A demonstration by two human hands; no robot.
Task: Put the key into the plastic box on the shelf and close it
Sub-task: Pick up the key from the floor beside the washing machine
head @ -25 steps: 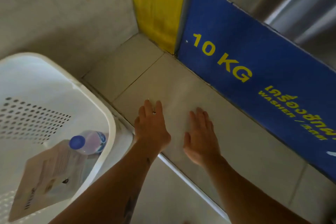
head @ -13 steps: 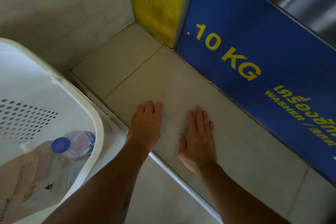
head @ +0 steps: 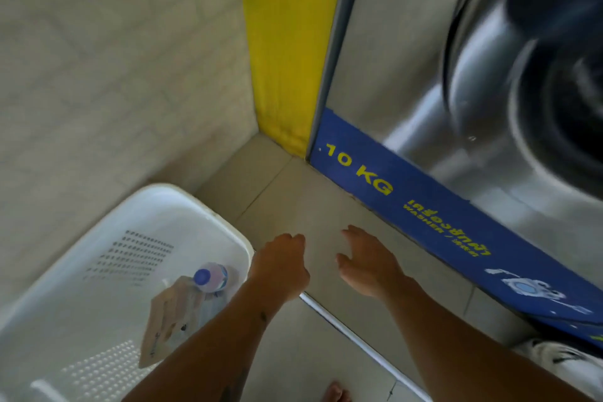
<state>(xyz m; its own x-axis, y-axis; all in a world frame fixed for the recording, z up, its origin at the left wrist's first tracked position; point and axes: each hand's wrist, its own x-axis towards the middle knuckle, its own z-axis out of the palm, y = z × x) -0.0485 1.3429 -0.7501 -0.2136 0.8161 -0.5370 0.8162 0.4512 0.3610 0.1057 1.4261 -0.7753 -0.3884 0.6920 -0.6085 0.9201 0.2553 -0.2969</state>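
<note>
No key, plastic box or shelf shows in the head view. My left hand (head: 280,268) hovers over the front edge of a beige tiled ledge (head: 293,199), seen from the back with its fingers curled under; I see nothing in it. My right hand (head: 368,264) hovers beside it over the same ledge, fingers loosely apart and bent, holding nothing. Both forearms reach in from the bottom of the picture.
A white perforated laundry basket (head: 182,192) stands at the left with a blue-capped bottle (head: 210,276) and a paper packet (head: 173,320) inside. A steel washer with a blue "10 KG" panel (head: 424,215) rises at the right, a yellow panel (head: 284,42) behind. Toes (head: 336,393) show below.
Both hands lay flat on the tiled ledge; now they are lifted off it, the left with its fingers curled. The view has tilted upward, showing the washer's drum door.
</note>
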